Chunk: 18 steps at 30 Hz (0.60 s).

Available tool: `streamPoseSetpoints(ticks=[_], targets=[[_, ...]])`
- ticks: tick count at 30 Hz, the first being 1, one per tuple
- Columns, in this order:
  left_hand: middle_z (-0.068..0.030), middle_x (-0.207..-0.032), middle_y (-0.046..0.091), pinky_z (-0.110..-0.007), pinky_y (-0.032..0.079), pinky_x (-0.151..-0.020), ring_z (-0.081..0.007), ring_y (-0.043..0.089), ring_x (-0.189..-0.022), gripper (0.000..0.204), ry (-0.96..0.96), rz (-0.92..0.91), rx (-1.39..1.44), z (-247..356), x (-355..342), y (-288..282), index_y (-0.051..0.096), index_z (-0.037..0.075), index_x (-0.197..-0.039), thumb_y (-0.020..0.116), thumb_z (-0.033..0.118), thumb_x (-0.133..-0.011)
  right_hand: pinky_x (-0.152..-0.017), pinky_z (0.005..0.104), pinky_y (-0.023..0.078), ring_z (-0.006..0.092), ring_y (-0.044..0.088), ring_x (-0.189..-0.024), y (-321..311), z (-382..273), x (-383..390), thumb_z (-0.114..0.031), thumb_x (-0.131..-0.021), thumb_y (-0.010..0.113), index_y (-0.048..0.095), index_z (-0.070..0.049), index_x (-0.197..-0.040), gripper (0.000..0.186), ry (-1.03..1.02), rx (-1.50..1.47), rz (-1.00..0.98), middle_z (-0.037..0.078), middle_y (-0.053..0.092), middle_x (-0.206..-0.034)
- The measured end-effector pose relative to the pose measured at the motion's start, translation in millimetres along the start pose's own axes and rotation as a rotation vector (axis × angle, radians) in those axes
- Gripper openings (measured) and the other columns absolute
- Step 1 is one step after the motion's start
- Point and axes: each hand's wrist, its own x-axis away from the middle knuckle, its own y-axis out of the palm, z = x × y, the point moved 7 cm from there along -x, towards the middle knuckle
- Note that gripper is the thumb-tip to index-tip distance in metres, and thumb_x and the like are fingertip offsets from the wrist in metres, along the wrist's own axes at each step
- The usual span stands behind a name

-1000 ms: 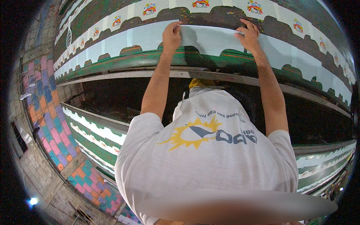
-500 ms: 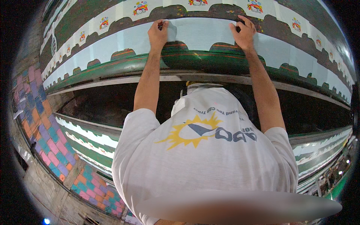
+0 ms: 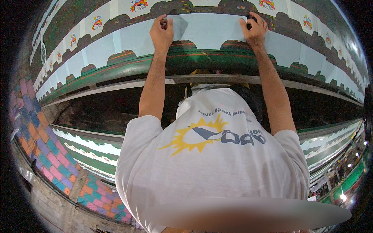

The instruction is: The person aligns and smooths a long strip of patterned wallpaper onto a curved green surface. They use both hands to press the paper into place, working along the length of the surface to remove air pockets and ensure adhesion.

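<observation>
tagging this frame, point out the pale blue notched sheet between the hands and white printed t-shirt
Pale blue notched sheet (image 3: 208,31), head view: its middle
White printed T-shirt (image 3: 217,165), head view: middle of the back

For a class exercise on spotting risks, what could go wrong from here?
The pale sheet might skew if the left hand and right hand, near its upper corners, move unevenly. The forearms pass over the row's lower edge, so they could brush neighbouring sheets askew.

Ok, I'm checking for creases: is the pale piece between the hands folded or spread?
Spread: the pale piece lies flat on the green surface, no fold visible between left hand and right hand.
</observation>
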Motion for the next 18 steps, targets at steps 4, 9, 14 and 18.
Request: streamPoseSetpoints(ticks=[4, 9, 14, 18], targets=[[-0.0107, -0.095, 0.072, -0.030, 0.055, -0.067, -0.0146, 0.066, -0.073, 0.034, -0.003, 0.036, 0.082, -2, 2, -3, 0.067, 0.001, -0.116, 0.079, 0.016, -0.088, -0.108, 0.0536, 0.032, 0.0348, 0.050, -0.127, 3, -2, -2, -0.041, -0.090, 0.077, 0.067, -0.010, -0.080, 0.034, 0.052, 0.091, -0.087, 0.005, 0.060, -0.139], [-0.0121, -0.114, 0.067, -0.031, 0.055, -0.067, -0.0184, 0.067, -0.083, 0.032, 0.209, 0.058, -0.132, 14, 14, -6, 0.066, 0.004, -0.117, 0.076, 0.010, -0.088, -0.107, 0.0549, 0.033, 0.0371, 0.047, -0.129, -1, 0, -3, -0.043, -0.091, 0.074, 0.064, -0.011, -0.090, 0.033, 0.119, -0.002, -0.094, 0.012, 0.058, -0.133], [-0.0220, -0.143, 0.052, -0.051, 0.044, -0.103, -0.0338, 0.054, -0.127, 0.049, 0.626, -0.034, -0.531, 46, 25, 29, 0.057, 0.004, -0.137, 0.068, 0.029, -0.096, -0.107, 0.0502, 0.041, 0.0376, 0.053, -0.123, -14, 23, -1, -0.008, -0.092, 0.068, 0.064, -0.008, -0.093, 0.004, 0.201, -0.356, 0.063, 0.016, 0.058, -0.127], [-0.0257, -0.164, 0.025, -0.067, 0.016, -0.119, -0.0438, 0.020, -0.153, 0.075, 0.414, -0.071, -0.850, 46, 37, 78, 0.037, 0.005, -0.156, 0.048, 0.056, -0.102, -0.098, 0.0420, 0.053, 0.0307, 0.064, -0.117, -17, 60, 7, 0.015, -0.083, 0.055, 0.062, -0.002, -0.065, 0.026, 0.330, -0.836, -0.048, 0.015, 0.066, -0.119]])
